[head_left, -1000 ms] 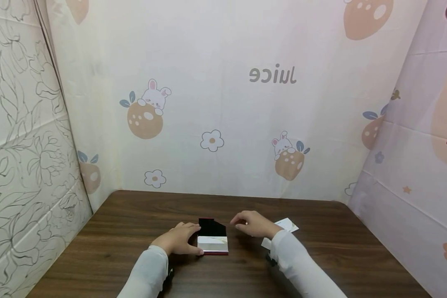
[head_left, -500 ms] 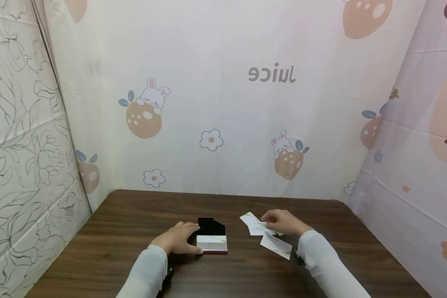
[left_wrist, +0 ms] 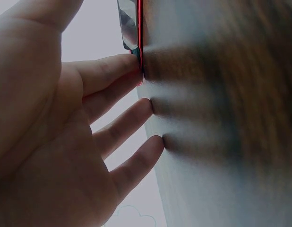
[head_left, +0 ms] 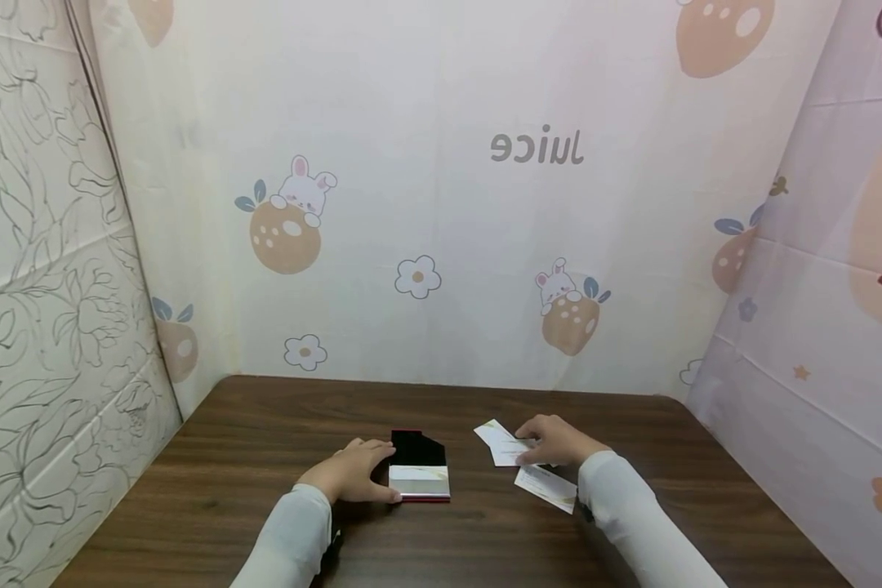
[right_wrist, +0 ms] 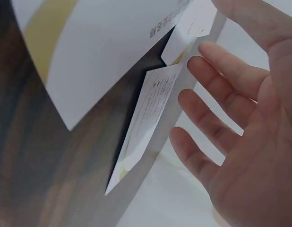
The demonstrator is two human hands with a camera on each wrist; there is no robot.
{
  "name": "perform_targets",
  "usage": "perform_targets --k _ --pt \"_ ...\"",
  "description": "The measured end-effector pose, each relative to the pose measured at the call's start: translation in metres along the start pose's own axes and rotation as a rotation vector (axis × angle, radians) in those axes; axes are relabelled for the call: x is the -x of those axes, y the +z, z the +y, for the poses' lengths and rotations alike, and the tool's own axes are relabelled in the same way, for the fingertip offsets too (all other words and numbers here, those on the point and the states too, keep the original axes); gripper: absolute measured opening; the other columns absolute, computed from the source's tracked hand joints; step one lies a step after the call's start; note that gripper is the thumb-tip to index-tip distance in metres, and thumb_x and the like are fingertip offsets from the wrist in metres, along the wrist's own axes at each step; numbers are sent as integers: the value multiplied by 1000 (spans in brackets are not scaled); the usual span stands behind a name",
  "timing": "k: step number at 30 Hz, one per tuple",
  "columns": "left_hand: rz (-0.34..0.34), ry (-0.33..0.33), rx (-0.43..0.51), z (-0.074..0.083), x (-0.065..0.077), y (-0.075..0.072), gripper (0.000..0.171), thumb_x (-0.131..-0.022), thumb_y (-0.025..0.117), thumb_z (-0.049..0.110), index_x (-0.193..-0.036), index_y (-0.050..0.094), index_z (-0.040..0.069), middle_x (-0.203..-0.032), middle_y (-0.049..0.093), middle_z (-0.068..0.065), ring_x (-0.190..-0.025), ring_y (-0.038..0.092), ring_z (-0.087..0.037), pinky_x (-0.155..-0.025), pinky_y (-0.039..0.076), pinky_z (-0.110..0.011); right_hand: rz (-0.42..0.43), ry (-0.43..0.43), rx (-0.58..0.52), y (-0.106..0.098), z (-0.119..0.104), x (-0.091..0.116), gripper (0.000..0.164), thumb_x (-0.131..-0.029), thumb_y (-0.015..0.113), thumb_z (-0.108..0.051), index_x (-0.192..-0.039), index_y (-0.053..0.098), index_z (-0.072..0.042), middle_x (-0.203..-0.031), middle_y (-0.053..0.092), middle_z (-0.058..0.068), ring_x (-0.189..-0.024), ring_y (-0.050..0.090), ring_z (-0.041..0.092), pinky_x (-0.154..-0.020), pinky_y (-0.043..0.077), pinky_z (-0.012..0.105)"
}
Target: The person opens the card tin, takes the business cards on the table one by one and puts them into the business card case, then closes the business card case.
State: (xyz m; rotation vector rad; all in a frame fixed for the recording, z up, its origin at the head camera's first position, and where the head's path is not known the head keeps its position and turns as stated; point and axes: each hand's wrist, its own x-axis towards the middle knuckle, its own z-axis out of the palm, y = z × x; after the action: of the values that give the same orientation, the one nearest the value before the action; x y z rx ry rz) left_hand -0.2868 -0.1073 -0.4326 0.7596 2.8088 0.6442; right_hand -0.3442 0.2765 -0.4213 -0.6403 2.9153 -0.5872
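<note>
Edgewise from left wrist, broad from head, case (head_left: 419, 464) touching left hand (head_left: 349, 471)

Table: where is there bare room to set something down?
Bare table lies left of the left hand, right of the right sleeve, and, narrowly, between the black case and white cards. It is crowded around the cards, by the right hand.

We see soft, even light on the pale back wall (head_left: 426, 204) and a darker table (head_left: 228, 457) in the head view. In the left wrist view, we find blurred wood under dark shadow streaks and hazy sheen; in the right wrist view, a washed-out background.
</note>
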Motion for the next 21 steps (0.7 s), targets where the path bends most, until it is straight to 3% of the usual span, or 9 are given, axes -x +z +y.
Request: perform_targets --k 8,15,21 --pt "-1 -4 -1 -1 -1 -1 79 -83 79 48 -144 53 4 -148 48 -13 -137 39 -38 -108 32 -63 -3 90 107 1 -4 -10 41 -73 90 -25 -107 73 -9 -102 68 2 -92 59 19 -85 51 46" --pt "2 -4 -1 -1 -1 0 78 -83 79 47 -143 54 5 -148 49 -12 -137 38 -39 -107 32 -64 -20 65 91 -1 -4 -13 41 -72 91 -22 -104 69 -8 -101 67 2 -94 60 21 -87 50 45" --pt "1 -6 -2 -2 -1 0 79 -82 79 48 -143 53 5 -148 49 -12 -137 39 -38 -108 32 -63 18 37 32 2 -2 -14 42 -70 92 -17 -101 65 -11 -100 65 2 -92 58 21 -85 48 44"
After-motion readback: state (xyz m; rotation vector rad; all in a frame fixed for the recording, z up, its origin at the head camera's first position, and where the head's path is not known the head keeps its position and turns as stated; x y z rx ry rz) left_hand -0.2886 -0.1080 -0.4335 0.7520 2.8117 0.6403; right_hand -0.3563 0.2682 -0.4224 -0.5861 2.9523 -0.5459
